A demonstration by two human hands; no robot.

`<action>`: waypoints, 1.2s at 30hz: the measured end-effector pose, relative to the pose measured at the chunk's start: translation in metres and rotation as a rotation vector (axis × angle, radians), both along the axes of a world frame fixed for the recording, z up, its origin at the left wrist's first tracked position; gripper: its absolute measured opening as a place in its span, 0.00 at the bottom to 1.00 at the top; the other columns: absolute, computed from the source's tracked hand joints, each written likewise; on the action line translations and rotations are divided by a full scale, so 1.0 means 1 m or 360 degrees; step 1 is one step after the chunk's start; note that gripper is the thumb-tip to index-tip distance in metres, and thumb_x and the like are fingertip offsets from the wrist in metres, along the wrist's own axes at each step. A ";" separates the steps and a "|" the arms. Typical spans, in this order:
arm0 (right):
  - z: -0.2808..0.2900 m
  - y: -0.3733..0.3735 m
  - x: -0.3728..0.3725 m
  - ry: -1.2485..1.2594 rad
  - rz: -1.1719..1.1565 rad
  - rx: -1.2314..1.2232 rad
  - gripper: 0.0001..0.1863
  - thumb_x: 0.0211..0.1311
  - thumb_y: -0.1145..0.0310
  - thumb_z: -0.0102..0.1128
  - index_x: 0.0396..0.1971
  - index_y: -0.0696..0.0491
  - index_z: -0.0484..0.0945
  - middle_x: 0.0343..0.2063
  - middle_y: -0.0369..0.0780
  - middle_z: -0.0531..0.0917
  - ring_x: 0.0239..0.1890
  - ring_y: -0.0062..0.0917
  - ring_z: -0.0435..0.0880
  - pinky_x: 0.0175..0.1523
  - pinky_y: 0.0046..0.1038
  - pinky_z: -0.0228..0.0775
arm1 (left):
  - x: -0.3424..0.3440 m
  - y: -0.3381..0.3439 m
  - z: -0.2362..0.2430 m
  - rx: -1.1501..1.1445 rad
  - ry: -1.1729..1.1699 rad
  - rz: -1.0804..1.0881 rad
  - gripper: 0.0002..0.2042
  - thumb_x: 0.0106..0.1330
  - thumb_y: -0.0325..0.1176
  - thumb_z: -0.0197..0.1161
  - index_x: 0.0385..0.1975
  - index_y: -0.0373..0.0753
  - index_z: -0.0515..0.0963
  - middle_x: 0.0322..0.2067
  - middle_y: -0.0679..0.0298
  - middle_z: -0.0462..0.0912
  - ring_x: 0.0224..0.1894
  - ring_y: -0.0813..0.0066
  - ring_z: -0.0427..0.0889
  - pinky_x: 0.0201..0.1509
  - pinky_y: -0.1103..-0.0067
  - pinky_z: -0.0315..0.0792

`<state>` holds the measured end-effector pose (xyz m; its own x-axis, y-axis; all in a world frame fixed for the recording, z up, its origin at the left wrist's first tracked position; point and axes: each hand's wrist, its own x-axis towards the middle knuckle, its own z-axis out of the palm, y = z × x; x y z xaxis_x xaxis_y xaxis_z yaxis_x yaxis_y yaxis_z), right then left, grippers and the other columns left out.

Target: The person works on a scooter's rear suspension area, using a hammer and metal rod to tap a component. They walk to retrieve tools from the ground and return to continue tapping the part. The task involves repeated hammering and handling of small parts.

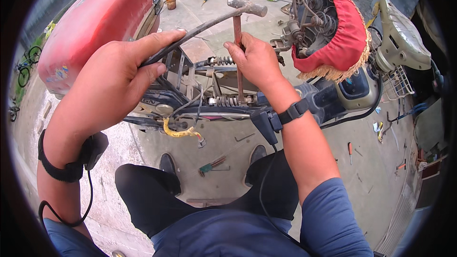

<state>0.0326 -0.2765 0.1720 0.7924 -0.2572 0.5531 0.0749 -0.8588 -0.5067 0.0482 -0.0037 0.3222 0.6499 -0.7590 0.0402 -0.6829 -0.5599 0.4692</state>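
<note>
Here, the person's bare left hand [121,74] pinches a long, dark, slightly curved metal bar [204,27] between thumb and fingers; the bar slants up and rightward from that grip. The bare right hand [259,62] is wrapped around the reddish-brown handle of a grey-headed hammer [237,31], held with its worn metal head above the grip. The bar's far end overlaps the hammer head; whether they touch cannot be told. Below the two grips stretches a scooter's dark, stripped frame [181,107], with a metal coil spring [226,101] under the right hand. Beyond the left hand bulges a large red plastic box [102,16]. To the right of the right hand, a red cloth-covered seat with golden fringe [340,35] stands tipped up, its wire springs exposed.
</note>
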 end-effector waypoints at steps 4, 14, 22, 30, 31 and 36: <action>0.003 -0.001 0.006 0.0048 -0.0019 0.0015 0.18 0.67 0.52 0.63 0.33 0.54 0.80 0.20 0.45 0.82 0.26 0.42 0.83 0.33 0.39 0.73 | 0.015 0.000 -0.024 -0.0812 -0.0276 -0.0170 0.24 0.73 0.20 0.53 0.69 0.39 0.70 0.39 0.66 0.84 0.39 0.82 0.79 0.48 0.82 0.73; 0.002 -0.006 0.004 0.0043 0.0028 0.0122 0.17 0.66 0.53 0.63 0.33 0.53 0.81 0.24 0.48 0.84 0.30 0.48 0.84 0.36 0.45 0.75 | 0.008 0.003 -0.026 -0.0750 -0.0106 -0.0041 0.25 0.74 0.21 0.54 0.71 0.37 0.66 0.54 0.61 0.83 0.54 0.82 0.76 0.61 0.83 0.68; -0.001 -0.011 0.005 0.0036 0.0016 0.0071 0.17 0.68 0.53 0.63 0.33 0.54 0.81 0.18 0.41 0.81 0.23 0.31 0.84 0.32 0.34 0.74 | 0.012 0.010 -0.023 -0.0930 0.0086 0.0016 0.24 0.74 0.22 0.55 0.70 0.36 0.67 0.53 0.62 0.83 0.54 0.81 0.78 0.61 0.82 0.69; -0.004 -0.010 0.003 0.0013 0.0011 0.0002 0.18 0.68 0.52 0.62 0.33 0.55 0.80 0.19 0.41 0.81 0.23 0.33 0.83 0.32 0.34 0.74 | 0.021 0.015 -0.028 -0.0907 -0.0065 -0.0170 0.25 0.77 0.26 0.54 0.72 0.41 0.65 0.57 0.59 0.81 0.56 0.76 0.79 0.63 0.82 0.69; -0.001 -0.011 0.004 0.0003 0.0022 0.0000 0.19 0.68 0.52 0.63 0.33 0.55 0.80 0.19 0.41 0.81 0.24 0.33 0.83 0.33 0.34 0.74 | 0.022 0.015 -0.026 -0.0894 -0.0099 -0.0138 0.24 0.77 0.26 0.54 0.72 0.41 0.65 0.56 0.59 0.81 0.55 0.77 0.79 0.60 0.82 0.71; -0.001 -0.008 0.007 0.0011 0.0036 0.0101 0.18 0.67 0.52 0.63 0.32 0.54 0.81 0.20 0.43 0.82 0.24 0.36 0.83 0.32 0.37 0.74 | 0.011 0.021 -0.027 -0.0331 -0.0009 -0.0063 0.24 0.74 0.22 0.54 0.70 0.40 0.69 0.51 0.63 0.82 0.48 0.81 0.79 0.56 0.85 0.70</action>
